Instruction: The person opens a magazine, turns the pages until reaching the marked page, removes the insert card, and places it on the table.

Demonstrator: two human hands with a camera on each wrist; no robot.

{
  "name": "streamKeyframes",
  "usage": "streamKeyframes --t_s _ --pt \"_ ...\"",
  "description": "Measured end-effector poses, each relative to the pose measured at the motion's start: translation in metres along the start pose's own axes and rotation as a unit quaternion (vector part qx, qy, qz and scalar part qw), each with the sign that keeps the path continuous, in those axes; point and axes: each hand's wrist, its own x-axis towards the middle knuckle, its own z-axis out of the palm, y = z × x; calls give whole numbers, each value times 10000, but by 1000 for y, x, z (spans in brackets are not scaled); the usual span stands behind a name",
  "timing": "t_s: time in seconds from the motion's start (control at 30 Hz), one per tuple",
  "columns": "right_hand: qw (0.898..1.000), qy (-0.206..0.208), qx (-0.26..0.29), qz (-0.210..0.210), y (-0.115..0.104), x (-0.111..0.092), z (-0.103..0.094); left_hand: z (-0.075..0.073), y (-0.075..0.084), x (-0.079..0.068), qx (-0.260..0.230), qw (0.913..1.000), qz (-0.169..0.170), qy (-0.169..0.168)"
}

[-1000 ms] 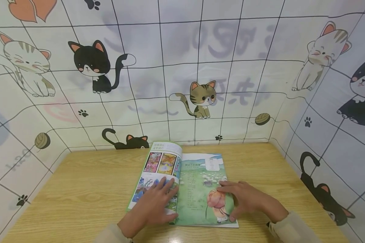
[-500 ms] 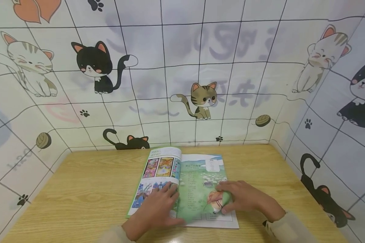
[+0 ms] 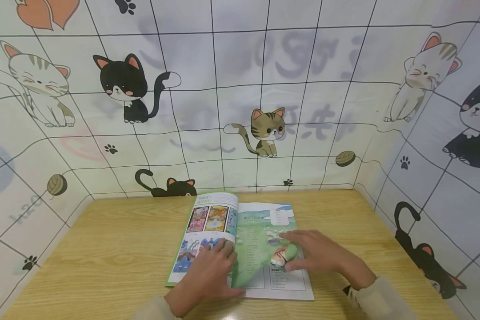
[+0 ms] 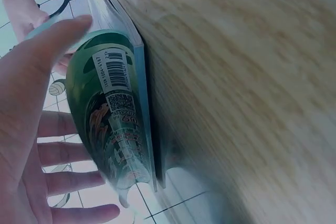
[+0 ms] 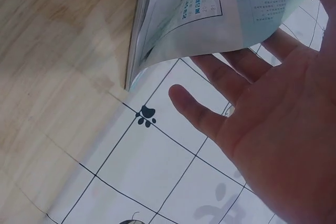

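A magazine [image 3: 214,218] lies spread on the table. My left hand [image 3: 210,273] rests on its left page, thumb reaching across the fold near the bottom edge. In the left wrist view the green back cover [image 4: 105,108] with a barcode bulges beside my fingers, which look mostly straight. My right hand [image 3: 320,253] holds the lower right corner of the green illustrated page [image 3: 250,244] between thumb and fingers. That corner is lifted and curls inward, exposing a white page [image 3: 290,284] beneath. In the right wrist view, the page [image 5: 226,14] bends across my fingertips.
The wooden table [image 3: 116,249] stretches to both sides of the magazine. A white gridded sheet with cartoon cats [image 3: 270,133] covers the wall behind and the sides.
My right hand has lifted the lower right corner of the green page and drawn it inward and up, uncovering the white page. The left hand has stayed nearly in place on the left page.
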Motion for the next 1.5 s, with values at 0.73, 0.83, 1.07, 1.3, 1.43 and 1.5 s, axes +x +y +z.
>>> streamKeyframes --t_s 0.73,0.83,1.07,1.3,1.43,1.5 --pt "9940 619 746 499 -1 -6 -8 -4 -8 -2 -331 9954 443 788" --pt "9943 662 631 543 1 -6 -7 -6 -7 -1 -321 9924 675 979" --pt "9947 442 458 802 5 -10 -3 -11 -7 -1 240 9855 1218 1153" --pt "9961 -600 199 619 10 -16 6 -13 -6 -1 626 9847 1353 908" --pt "9924 -1045 482 435 10 -19 9 -15 -6 -1 741 9863 1291 706" --pt "9909 -1137 556 449 10 -20 11 -16 -7 0 726 9874 1239 665"
